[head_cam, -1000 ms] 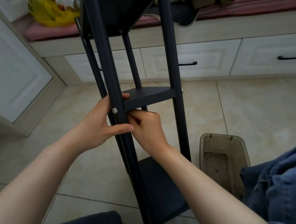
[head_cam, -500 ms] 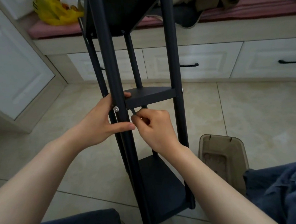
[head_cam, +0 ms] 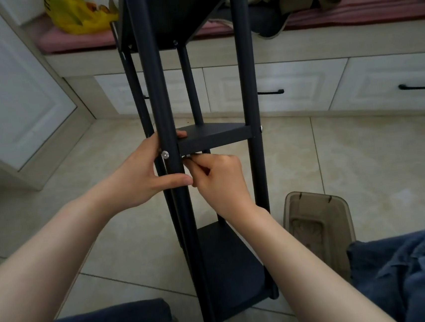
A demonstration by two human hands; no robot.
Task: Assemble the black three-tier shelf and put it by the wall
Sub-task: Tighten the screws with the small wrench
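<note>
Our left hand (head_cam: 140, 178) grips the front post (head_cam: 158, 93) for steadiness; our right hand (head_cam: 219, 179) pinches a fitting (head_cam: 187, 158) under the middle tier (head_cam: 214, 136).

Your lone head camera looks forward and down, close over your left hand (head_cam: 143, 178), right hand (head_cam: 221, 183) and black shelf (head_cam: 214, 137).

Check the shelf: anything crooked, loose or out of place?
Nothing stands out. The middle tier sits level between the posts, a bolt in on the left and another on the right. The left hand grips the left post; the right hand pinches a small metal piece under the tier, too small to identify.
</note>
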